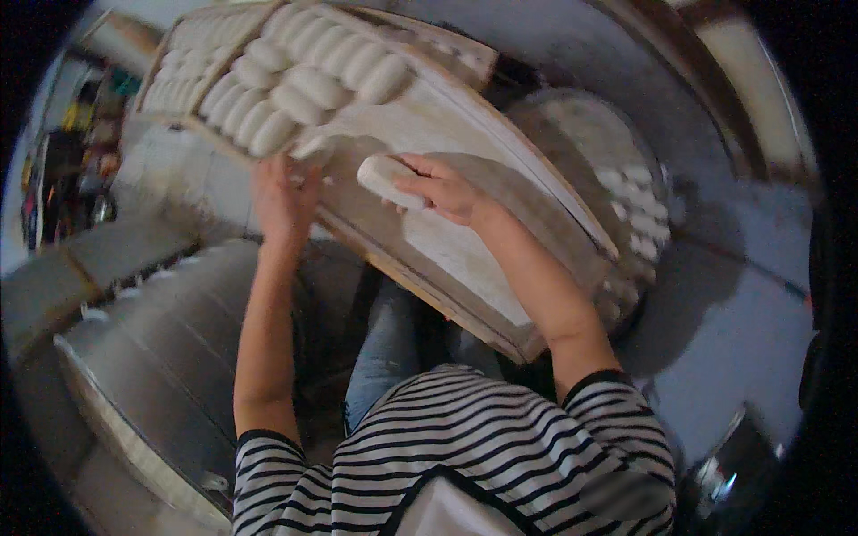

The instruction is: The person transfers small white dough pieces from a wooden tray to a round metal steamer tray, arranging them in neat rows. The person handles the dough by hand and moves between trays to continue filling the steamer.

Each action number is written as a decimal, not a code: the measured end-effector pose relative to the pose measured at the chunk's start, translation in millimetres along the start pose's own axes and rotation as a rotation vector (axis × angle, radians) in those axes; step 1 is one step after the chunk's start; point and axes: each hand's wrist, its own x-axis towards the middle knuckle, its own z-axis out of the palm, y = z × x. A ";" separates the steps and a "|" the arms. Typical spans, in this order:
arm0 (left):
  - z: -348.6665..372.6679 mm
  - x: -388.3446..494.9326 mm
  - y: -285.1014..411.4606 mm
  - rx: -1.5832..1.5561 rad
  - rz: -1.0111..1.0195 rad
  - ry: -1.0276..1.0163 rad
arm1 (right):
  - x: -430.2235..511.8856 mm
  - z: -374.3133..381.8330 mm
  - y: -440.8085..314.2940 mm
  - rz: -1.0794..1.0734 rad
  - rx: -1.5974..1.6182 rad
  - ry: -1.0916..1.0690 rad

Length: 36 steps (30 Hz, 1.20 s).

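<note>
Clasped in my right hand [439, 187] is a pale oval dough piece [389, 181], held above a long wooden tray [462, 258] with a whitish floured surface. My left hand [285, 194] reaches over the tray's near edge, beside rows of similar dough pieces [271, 134]. Its fingers are blurred, and whether they grip the pale piece just beyond them I cannot tell. More pieces [382, 77] lie side by side along the tray's far side, some stacked on others.
A round container [603, 141] with pale lumps at its right side stands beyond the tray. A dark, padded-looking cover [167, 328] lies at the left. Another tray section with small dough pieces [194, 60] is at the upper left.
</note>
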 end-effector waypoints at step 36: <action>141.8 -216.2 372.7 -0.880 0.238 -0.971 | -414.5 -189.3 91.5 -0.222 0.141 0.451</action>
